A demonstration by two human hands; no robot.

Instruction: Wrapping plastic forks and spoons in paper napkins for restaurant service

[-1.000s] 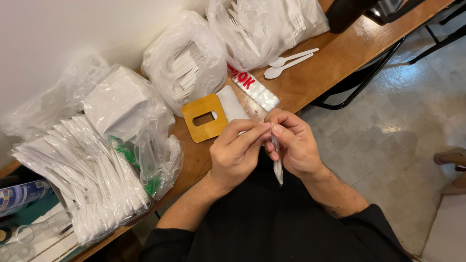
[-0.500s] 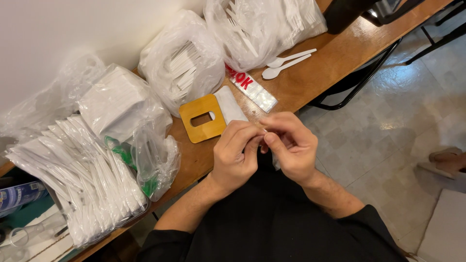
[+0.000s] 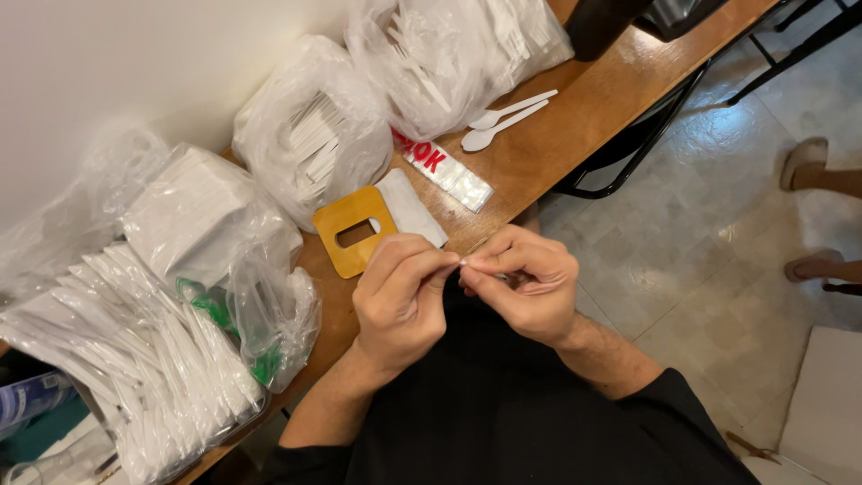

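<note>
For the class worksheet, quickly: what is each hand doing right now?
Left hand: closed, fingertips pinching a small clear item.
Right hand: closed, pinching the same item; what it is cannot be told.

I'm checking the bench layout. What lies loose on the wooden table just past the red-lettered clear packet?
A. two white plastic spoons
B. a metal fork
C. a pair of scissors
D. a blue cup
A: two white plastic spoons lie side by side on the bare wooden table, beyond the red-lettered clear packet.

Pinched between the left hand [image 3: 400, 301] and right hand [image 3: 521, 287], a small pale item [image 3: 463, 263] (too tiny to identify) stays mostly hidden; bagged white cutlery [image 3: 108, 359] runs off-frame.
</note>
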